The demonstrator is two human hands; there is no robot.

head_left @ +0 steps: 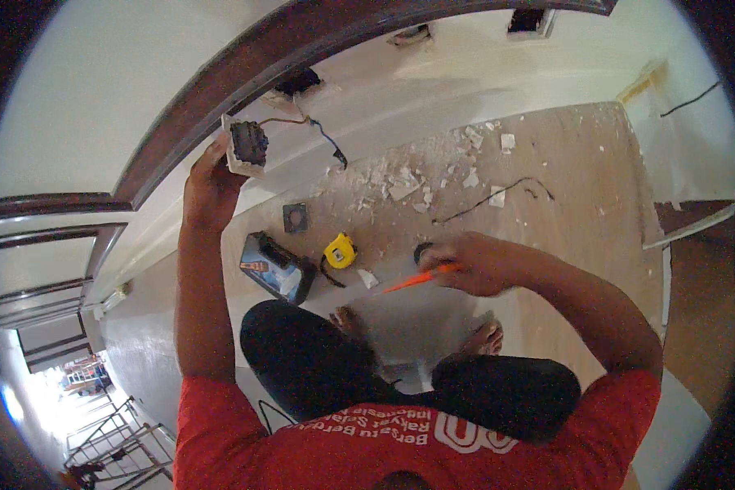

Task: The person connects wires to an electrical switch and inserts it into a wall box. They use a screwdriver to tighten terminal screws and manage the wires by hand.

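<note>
We note even indoor light, blown-out glare at lower left, soft focus overall, strong fisheye bending and a black rim.

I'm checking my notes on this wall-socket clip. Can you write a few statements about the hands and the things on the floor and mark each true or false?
1. The left hand holds a socket up near the wall. True.
2. The right hand holds a blue hammer. False: it holds an orange screwdriver.
3. A yellow tape measure lies on the floor. True.
4. The socket hangs free of any wire. False: wires run from it to a wall hole.
5. Plaster bits litter the floor. True.
</note>
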